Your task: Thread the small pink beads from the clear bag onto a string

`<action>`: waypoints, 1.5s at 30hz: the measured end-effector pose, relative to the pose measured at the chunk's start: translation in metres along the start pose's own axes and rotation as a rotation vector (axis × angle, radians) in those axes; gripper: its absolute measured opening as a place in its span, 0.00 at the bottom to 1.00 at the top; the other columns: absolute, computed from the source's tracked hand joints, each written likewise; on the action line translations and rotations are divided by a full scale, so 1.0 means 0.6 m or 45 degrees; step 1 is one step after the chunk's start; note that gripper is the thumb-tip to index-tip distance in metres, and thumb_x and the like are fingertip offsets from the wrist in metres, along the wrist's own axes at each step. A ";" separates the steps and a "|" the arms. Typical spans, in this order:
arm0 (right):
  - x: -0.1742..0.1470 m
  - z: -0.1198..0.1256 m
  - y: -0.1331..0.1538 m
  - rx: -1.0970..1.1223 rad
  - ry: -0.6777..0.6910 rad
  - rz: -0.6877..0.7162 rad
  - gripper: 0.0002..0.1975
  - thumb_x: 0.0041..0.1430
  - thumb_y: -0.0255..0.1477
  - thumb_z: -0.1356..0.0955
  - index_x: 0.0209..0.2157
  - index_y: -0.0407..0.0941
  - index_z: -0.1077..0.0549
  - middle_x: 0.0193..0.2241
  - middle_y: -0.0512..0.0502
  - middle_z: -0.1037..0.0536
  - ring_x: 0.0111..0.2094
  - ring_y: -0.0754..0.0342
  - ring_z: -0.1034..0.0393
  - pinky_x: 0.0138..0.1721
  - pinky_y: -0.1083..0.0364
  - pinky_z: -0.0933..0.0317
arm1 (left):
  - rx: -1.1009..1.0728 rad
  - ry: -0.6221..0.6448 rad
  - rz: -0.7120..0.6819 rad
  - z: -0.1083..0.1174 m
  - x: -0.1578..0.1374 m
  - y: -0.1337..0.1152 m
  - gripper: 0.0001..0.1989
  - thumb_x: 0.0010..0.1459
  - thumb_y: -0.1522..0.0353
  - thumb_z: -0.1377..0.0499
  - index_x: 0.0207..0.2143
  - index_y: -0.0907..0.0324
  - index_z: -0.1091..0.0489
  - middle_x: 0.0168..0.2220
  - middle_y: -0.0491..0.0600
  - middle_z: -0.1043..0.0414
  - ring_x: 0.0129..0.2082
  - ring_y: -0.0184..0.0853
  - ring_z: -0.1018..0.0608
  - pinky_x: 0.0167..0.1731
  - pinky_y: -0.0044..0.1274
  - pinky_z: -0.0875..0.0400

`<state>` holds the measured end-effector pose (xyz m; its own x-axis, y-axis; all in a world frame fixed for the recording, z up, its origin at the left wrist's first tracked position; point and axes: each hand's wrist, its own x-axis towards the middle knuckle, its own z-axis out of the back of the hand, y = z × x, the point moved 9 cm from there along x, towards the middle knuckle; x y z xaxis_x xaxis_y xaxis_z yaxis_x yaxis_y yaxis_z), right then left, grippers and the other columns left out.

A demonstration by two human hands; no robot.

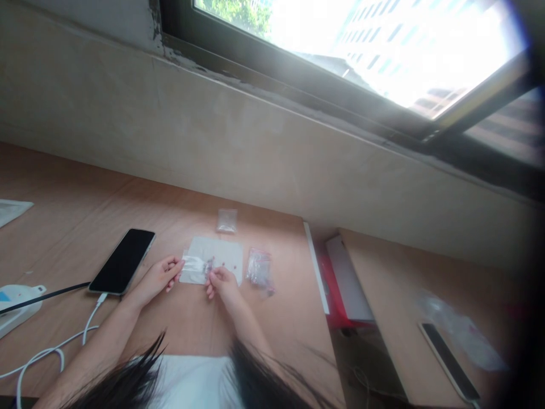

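Observation:
Between my two hands a small clear plastic bag [195,264] is stretched over a pale square sheet [215,245]. My left hand [165,271] pinches the bag's left edge. At the other end, my right hand [222,282] has its fingers closed at the bag's right edge, where small dark bits show. A few tiny reddish pieces [223,263] lie on the sheet. Just right of it rests a clear zip bag [259,268] of small dark items. Behind the sheet is another little clear bag [227,221] with pale contents.
To the left lies a black phone [122,261] with a white cable [91,318] plugged in. A white power strip [21,304] sits at the far left. Past the table's right edge are a gap, a red item [336,295] and a second table [395,295] with another phone [449,360].

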<state>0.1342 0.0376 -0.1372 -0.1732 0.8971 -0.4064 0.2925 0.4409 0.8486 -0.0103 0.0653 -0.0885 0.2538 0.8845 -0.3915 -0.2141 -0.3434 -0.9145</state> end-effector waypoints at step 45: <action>-0.058 0.154 0.125 -1.896 -0.909 0.113 0.04 0.49 0.25 0.37 0.25 0.43 0.30 0.31 0.43 0.35 0.35 0.51 0.44 0.29 0.57 0.54 | -0.060 -0.061 0.166 -0.006 -0.031 -0.048 0.18 0.37 0.55 0.42 0.25 0.60 0.34 0.17 0.45 0.36 0.19 0.31 0.32 0.14 0.19 0.39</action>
<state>0.2491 0.0423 -0.0906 0.3562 0.9331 -0.0488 -0.8964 0.3560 0.2640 -0.0055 0.0575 -0.0552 0.1812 0.8450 -0.5032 -0.1979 -0.4699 -0.8603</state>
